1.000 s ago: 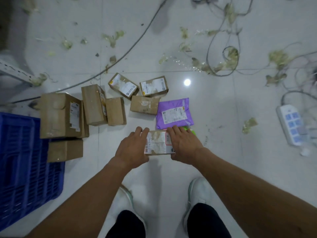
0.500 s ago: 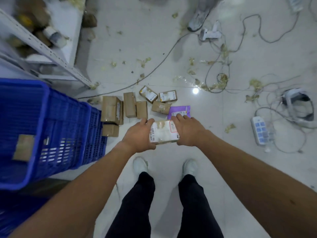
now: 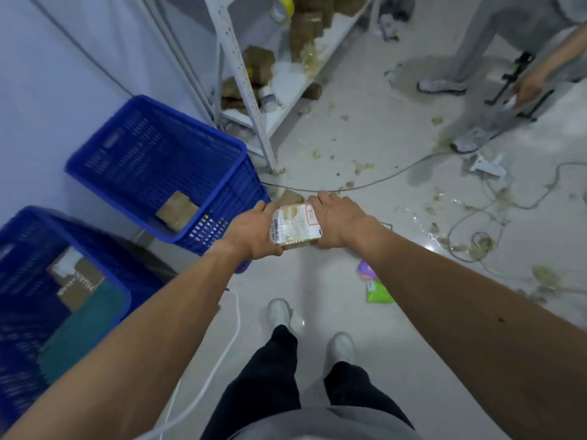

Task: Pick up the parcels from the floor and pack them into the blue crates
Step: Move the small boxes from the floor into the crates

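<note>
A small brown parcel (image 3: pixel 296 225) with a white label and barcode is held in the air between both hands. My left hand (image 3: pixel 254 231) grips its left end and my right hand (image 3: pixel 336 222) grips its right end. It hangs just right of the near corner of a blue crate (image 3: pixel 152 160), which holds one brown box (image 3: pixel 176 210). A second blue crate (image 3: pixel 41 236) at the lower left holds a labelled brown box and a teal package. Another brown parcel (image 3: pixel 289 197) peeks out on the floor behind my hands.
A grey metal shelf (image 3: pixel 241 71) with boxes and tape rolls stands behind the crates. Another person's legs (image 3: pixel 470 68) and hand are at the top right. Cables, tape scraps and a green and purple packet (image 3: pixel 374 285) litter the floor. A white cable (image 3: pixel 222 354) runs by my feet.
I have stood up and turned left with the parcel in both hands. The parcels on the floor have dropped out of sight, and the two blue crates and the shelf have come into view.
</note>
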`<control>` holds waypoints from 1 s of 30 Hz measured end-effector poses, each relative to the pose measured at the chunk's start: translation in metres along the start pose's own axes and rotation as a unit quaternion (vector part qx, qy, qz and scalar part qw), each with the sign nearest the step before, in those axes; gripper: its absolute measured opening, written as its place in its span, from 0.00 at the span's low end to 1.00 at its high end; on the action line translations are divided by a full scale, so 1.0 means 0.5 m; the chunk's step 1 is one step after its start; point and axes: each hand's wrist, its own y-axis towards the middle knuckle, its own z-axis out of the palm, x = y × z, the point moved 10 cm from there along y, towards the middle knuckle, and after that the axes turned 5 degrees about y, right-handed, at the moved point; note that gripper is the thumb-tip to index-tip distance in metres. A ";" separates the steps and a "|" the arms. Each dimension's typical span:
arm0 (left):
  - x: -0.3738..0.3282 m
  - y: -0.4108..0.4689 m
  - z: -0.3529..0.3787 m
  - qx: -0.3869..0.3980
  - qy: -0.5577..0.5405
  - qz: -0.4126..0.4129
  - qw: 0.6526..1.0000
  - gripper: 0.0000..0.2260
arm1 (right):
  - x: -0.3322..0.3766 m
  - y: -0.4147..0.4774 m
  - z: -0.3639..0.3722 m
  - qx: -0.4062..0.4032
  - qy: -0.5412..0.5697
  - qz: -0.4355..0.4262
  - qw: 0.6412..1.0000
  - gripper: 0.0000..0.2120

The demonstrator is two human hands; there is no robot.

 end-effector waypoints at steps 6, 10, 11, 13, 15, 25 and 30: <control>0.146 -0.134 -0.072 -0.054 -0.020 -0.111 0.992 0.44 | 0.184 0.049 -0.084 -0.004 -0.036 -0.112 0.993 0.39; 0.246 -0.246 -0.098 -0.085 -0.043 -0.173 0.980 0.43 | 0.333 0.061 -0.128 0.002 -0.061 -0.182 0.981 0.39; 0.270 -0.275 -0.102 -0.092 -0.049 -0.187 0.977 0.44 | 0.371 0.063 -0.135 0.003 -0.068 -0.198 0.978 0.40; 0.320 -0.333 -0.106 -0.107 -0.055 -0.215 0.969 0.44 | 0.450 0.064 -0.146 0.000 -0.084 -0.232 0.969 0.39; 0.372 -0.387 -0.101 -0.116 -0.062 -0.241 0.962 0.44 | 0.526 0.067 -0.148 0.002 -0.090 -0.260 0.961 0.39; 0.626 -0.644 -0.037 -0.127 -0.108 -0.333 0.928 0.46 | 0.901 0.082 -0.090 0.026 -0.144 -0.335 0.931 0.36; 0.740 -0.724 0.002 -0.135 -0.113 -0.358 0.917 0.46 | 1.049 0.100 -0.061 0.017 -0.156 -0.370 0.916 0.35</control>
